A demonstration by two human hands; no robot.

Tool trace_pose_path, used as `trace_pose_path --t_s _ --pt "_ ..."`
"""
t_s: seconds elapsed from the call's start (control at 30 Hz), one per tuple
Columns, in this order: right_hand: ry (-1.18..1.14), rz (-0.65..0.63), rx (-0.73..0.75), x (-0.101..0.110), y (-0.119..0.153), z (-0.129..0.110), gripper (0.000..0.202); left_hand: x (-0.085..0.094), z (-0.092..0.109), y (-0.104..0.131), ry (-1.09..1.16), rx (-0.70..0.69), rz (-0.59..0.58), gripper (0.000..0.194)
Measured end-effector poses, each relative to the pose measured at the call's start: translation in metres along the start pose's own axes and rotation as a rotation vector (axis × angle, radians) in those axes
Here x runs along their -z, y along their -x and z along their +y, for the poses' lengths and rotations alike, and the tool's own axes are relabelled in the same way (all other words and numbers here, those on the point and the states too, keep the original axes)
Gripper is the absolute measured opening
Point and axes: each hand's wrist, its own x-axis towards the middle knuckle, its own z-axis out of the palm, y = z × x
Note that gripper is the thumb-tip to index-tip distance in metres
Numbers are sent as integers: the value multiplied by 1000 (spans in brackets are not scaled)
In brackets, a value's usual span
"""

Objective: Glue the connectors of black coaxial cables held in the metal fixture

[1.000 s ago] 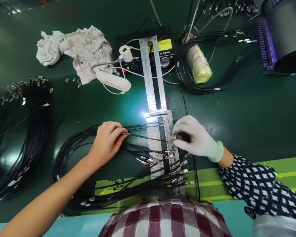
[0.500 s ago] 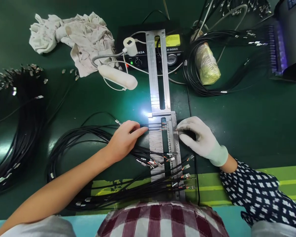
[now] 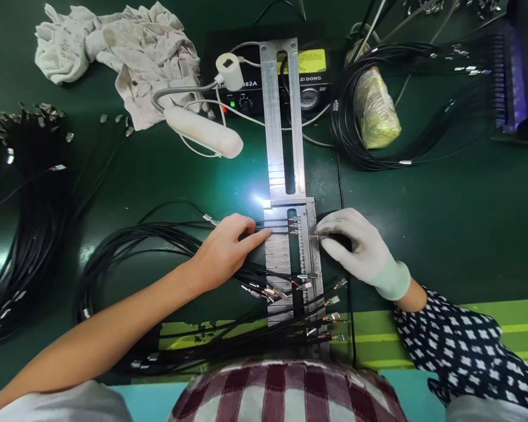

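Note:
My left hand [image 3: 224, 249], bare, is closed on a black cable [image 3: 281, 233] lying across the grooved metal fixture [image 3: 278, 253]. Its thumb and forefinger press the cable at the fixture's left side. Two more cables lie parallel just above, their crimped metal ends [image 3: 294, 225] over the slot. My right hand [image 3: 354, 249] wears a white glove; thumb and fingers come together at the fixture's right rail [image 3: 311, 234]. Whatever is between those fingertips is hidden. Below my left hand, loose cable ends with metal terminals [image 3: 307, 286] rest over the fixture.
A white lamp [image 3: 205, 132] shines beside the fixture. Behind stands a black control box [image 3: 250, 99] with a gauge. Cable bundles lie at left [image 3: 39, 205] and upper right [image 3: 341, 129], near a wrapped yellowish block [image 3: 378, 117]. White cloths [image 3: 149, 53] lie at upper left.
My left hand has slid slightly right, and the lowest of the three cable ends sits a little further right over the slot. My right hand stays nearly still at the rail. The view shifted slightly.

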Motion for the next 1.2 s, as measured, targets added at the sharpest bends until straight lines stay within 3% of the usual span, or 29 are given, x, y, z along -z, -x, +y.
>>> trace_pose_path --t_s 0.27,0.4,0.5,0.73,0.8,0.93,1.07,1.2 --pt "11 3 -20 -1 0 1 6 -5 1 8 40 -12 11 32" --pt "15 2 -16 0 -2 0 8 -7 9 17 -118 73 20 38" --pt "12 15 -15 0 -4 -1 9 -3 15 18 -167 63 5 40" --pt "37 13 -7 -1 -3 -1 9 11 35 17 427 130 -256 10" --pt "36 14 -3 -1 -3 -2 9 12 39 18 529 157 -227 8" --pt "29 15 -12 -1 -2 -1 8 10 37 16 636 213 -38 9" --pt "27 17 -14 -1 -2 -1 8 5 29 10 488 244 118 5" --pt "28 18 -9 -1 -3 -1 10 -1 17 7 329 136 94 10"
